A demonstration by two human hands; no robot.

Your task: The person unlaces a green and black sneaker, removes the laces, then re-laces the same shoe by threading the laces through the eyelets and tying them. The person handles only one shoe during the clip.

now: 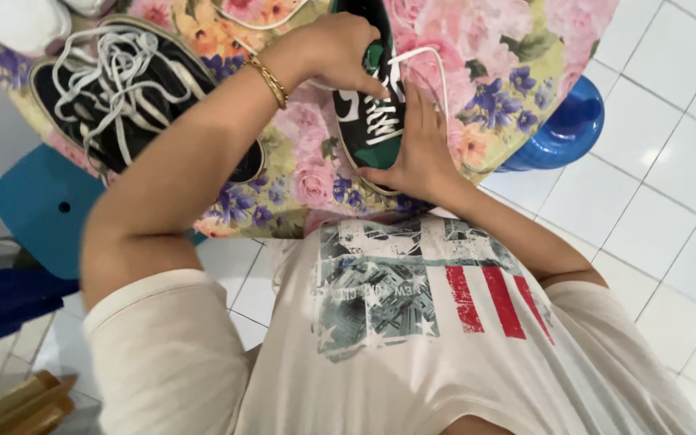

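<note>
Sneaker (pixel 370 113) in black and green, held between both my hands on the flowered tablecloth (pixel 477 72).

Nearest me, my right hand (pixel 416 153) lies open and flat along the shoe's right flank, thumb curled round the end closest to my chest, fingers pointing toward twelve o'clock. The shoe's long axis runs six to twelve, straight away from my body, white laces (pixel 382 121) facing up. Farther out, my left hand (pixel 340 50), gold bracelet (pixel 267 79) on its wrist, comes in from eight o'clock and curls over the green tongue, fingertips pinching at the top of the lacing. My left hand is nearer the lace ends. Off at nine o'clock sits a second dark sneaker (pixel 122 97), its laces loose, untouched.
</note>
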